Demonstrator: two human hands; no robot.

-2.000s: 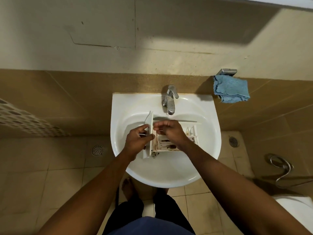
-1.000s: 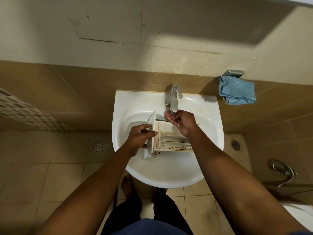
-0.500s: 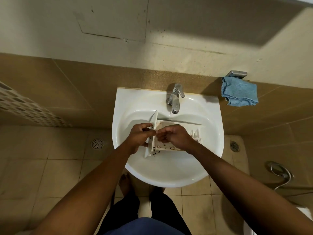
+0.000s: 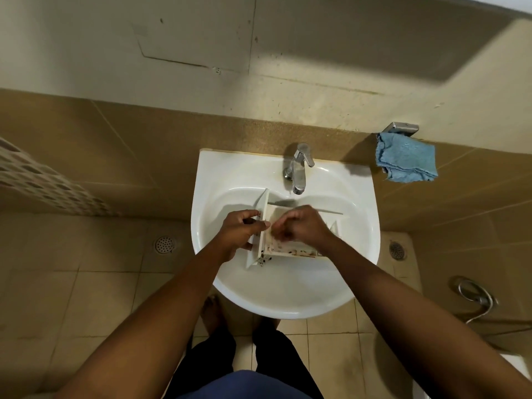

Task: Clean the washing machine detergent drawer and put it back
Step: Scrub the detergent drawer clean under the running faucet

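A white detergent drawer [image 4: 288,250] with dark grime spots lies inside the white sink [image 4: 227,180], its front panel turned to the left. My left hand [image 4: 240,230] grips that front panel. My right hand [image 4: 302,224] rests inside the drawer's compartments with its fingers curled, rubbing the inner surface; most of the drawer's inside is hidden beneath it. The chrome tap [image 4: 298,168] stands just behind the drawer, and no water stream is visible.
A blue cloth [image 4: 406,161] hangs from a metal holder on the wall to the right of the sink. A floor drain [image 4: 164,244] sits at left, another [image 4: 397,249] at right. A hose [image 4: 475,296] coils at lower right. My feet stand under the sink.
My right hand went up under the tap's spout, then came back down into the drawer and now rubs near its front end. My left hand kept its hold on the front panel.
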